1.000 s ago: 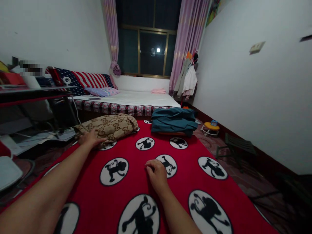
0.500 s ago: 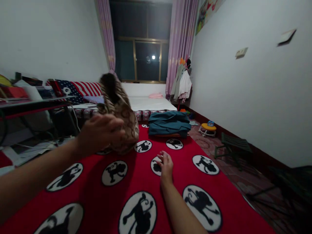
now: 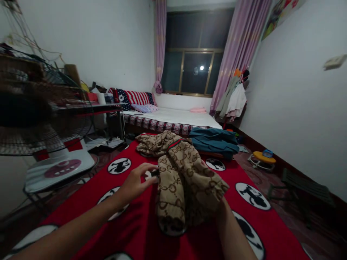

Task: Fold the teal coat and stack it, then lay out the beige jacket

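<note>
Head view: tan monogram garment (image 3: 181,169) heaped on the red blanket (image 3: 130,224), partly lifted at its near end. Left hand (image 3: 137,180) at the garment's left edge, thumb and fingers pinched together on a small dark bit at the hem, possibly a button or a tag; too small to tell which. Right hand hidden under the near end of the garment, only the forearm showing below it; cannot tell whether closed or spread, though the cloth drapes over it as if propped from beneath.

Soft, limp knit by the look of it: folds sag, far sleeve or body trails back on the blanket toward the folded teal cloth (image 3: 214,141) just behind the garment. Probably light, not slippery, not fragile; likely to stretch and flop rather than hold a shape. Red-and-green stripe band (image 3: 175,143) near the far end of the garment, perhaps a collar or cuff trim.

Best hold, as a judgement: pinch at seams, hem or shoulder line, both sides at once, since a single pinch leaves the rest dangling and twisting. Thick ribbed edges look firmer to grip than the mid-panel.

Left of the garment, off the blanket, a fan (image 3: 43,119) on a white base; beyond the garment, a bed (image 3: 176,117) under the window.
</note>
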Demonstrator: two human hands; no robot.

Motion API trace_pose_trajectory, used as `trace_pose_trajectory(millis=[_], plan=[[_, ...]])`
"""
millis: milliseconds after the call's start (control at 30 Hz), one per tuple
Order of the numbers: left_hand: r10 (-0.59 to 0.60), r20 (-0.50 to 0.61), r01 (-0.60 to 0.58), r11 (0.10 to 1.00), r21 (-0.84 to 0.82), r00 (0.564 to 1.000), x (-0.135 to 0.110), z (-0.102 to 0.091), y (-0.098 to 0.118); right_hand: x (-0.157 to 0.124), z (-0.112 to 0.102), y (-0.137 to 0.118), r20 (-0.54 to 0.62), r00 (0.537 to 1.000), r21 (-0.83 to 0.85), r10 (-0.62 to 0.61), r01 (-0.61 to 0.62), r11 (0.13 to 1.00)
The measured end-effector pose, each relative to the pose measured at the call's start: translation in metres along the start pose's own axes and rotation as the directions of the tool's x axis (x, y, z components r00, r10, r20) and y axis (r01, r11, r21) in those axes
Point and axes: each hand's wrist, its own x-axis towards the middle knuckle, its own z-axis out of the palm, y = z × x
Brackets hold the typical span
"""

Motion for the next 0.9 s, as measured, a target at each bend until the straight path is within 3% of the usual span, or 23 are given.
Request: trace_pose_trajectory(millis=[67, 133, 233, 333, 433, 500, 567, 667, 800, 900], plan=[[-0.125, -0.116, 0.111, 0.986, -0.122, 0.985, 0.024, 0.010, -0.028, 0.000, 0.000, -0.010, 0.065, 0.996, 0.009, -0.061, 0.060, 0.998], [-0.190, -0.211, 0.144, 0.965, -0.219, 0.959, 0.046, 0.019, -0.047, -0.005, 0.004, -0.021, 0.170, 0.975, -0.037, -0.141, 0.149, 0.988], [-0.214, -0.282, 0.145, 0.958, -0.246, 0.935, 0.079, 0.027, -0.059, -0.018, 0.017, -0.041, 0.378, 0.897, -0.258, -0.227, 0.338, 0.905], [-0.216, -0.320, 0.189, 0.975, -0.113, 0.922, 0.112, 0.031, -0.057, -0.029, 0.035, -0.061, 0.519, 0.813, -0.422, -0.265, 0.513, 0.747], [-0.213, -0.334, 0.251, 0.965, 0.076, 0.918, 0.141, 0.036, -0.052, -0.039, 0.051, -0.076, 0.602, 0.725, -0.459, -0.335, 0.657, 0.597], [-0.241, -0.333, 0.310, 0.935, 0.174, 0.912, 0.152, 0.042, -0.051, -0.045, 0.058, -0.082, 0.623, 0.679, -0.439, -0.388, 0.714, 0.545], [-0.262, -0.324, 0.349, 0.905, 0.246, 0.909, 0.154, 0.050, -0.053, -0.049, 0.061, -0.082, 0.613, 0.662, -0.415, -0.431, 0.734, 0.538], [-0.226, -0.324, 0.323, 0.901, 0.289, 0.919, 0.139, 0.066, -0.068, -0.052, 0.060, -0.076, 0.549, 0.693, -0.350, -0.468, 0.699, 0.624], [-0.119, -0.418, 0.225, 0.951, 0.213, 0.901, 0.106, 0.085, -0.097, -0.051, 0.054, -0.065, 0.299, 0.848, -0.109, -0.438, 0.486, 0.867], [-0.061, -0.458, 0.158, 0.972, 0.177, 0.887, 0.091, 0.087, -0.103, -0.052, 0.054, -0.065, 0.182, 0.904, 0.014, -0.386, 0.390, 0.921]])
